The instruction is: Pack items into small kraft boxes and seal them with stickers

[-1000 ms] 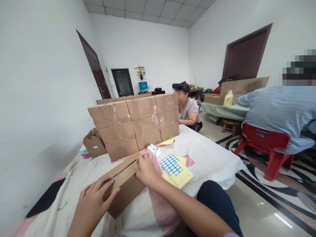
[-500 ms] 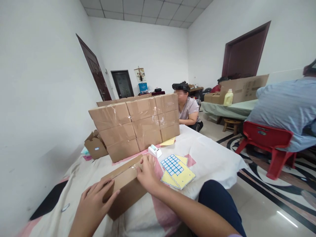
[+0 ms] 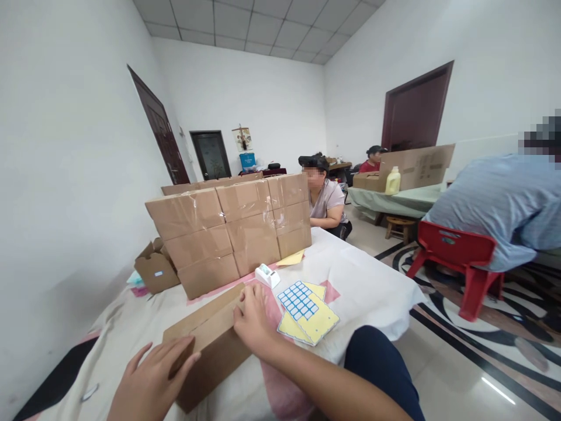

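Observation:
A long closed cardboard box (image 3: 214, 351) lies in front of me on the cloth-covered table (image 3: 363, 269). At its near left end is my left hand (image 3: 153, 374), with the fingers over the top and the thumb along the near side. Toward the far right end, my right hand (image 3: 254, 316) grips the top edge with bent fingers. Just beyond that hand sits a small white tape dispenser-like device (image 3: 267, 276). Right of the box lie yellow cards with a sheet of blue-edged labels (image 3: 298, 300) on top.
Taped cardboard boxes (image 3: 228, 234) form a stacked wall across the table. An open carton (image 3: 158, 272) stands at its left. A person (image 3: 326, 202) crouches behind the table's far corner. Another person sits on a red chair (image 3: 460, 248) at right. A yellow bottle (image 3: 393, 180) stands on the other table.
The view has shifted slightly, so the whole scene sits lower and further left. Both hands remain on the cardboard box, and the left hand's fingers look a little more spread.

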Tool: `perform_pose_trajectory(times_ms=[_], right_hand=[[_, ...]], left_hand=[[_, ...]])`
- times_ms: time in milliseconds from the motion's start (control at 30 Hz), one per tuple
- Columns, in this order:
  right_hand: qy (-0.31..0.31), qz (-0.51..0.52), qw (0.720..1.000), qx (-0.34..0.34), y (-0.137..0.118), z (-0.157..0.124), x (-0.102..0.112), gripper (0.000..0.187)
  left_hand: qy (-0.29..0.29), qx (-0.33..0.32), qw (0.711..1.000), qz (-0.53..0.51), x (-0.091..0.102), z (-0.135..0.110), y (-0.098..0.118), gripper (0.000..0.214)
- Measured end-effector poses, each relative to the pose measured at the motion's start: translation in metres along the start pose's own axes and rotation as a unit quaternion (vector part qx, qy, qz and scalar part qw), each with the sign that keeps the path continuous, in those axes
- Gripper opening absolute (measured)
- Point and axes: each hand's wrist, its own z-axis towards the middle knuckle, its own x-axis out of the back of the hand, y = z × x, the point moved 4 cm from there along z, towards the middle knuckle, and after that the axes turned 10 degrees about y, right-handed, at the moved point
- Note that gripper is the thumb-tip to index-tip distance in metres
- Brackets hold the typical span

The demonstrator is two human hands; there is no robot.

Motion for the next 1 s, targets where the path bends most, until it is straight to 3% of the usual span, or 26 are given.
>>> perform_pose_trajectory(times_ms=[400,767,867,1000], right_hand=[[-0.004,0.007,1.0,-0.005,0.001,0.0,-0.003,0.03],[-0.013,0.047,0.999,-0.017,0.007,0.011,0.008,0.027],[0.007,0.047,0.999,0.0,0.01,0.023,0.021,0.022],[0.052,-0.007,0.999,-0.012,0.03,0.053,0.061,0.019]], left_hand=[[-0.026,-0.007,1.0,-0.01,0.003,0.002,0.005,0.034],[0.065,-0.048,0.996,0.042,0.014,0.004,0.012,0.037],[0.102,-0.06,0.992,0.044,0.016,0.004,0.012,0.037],[0.131,-0.066,0.988,0.038,0.021,0.005,0.016,0.034]])
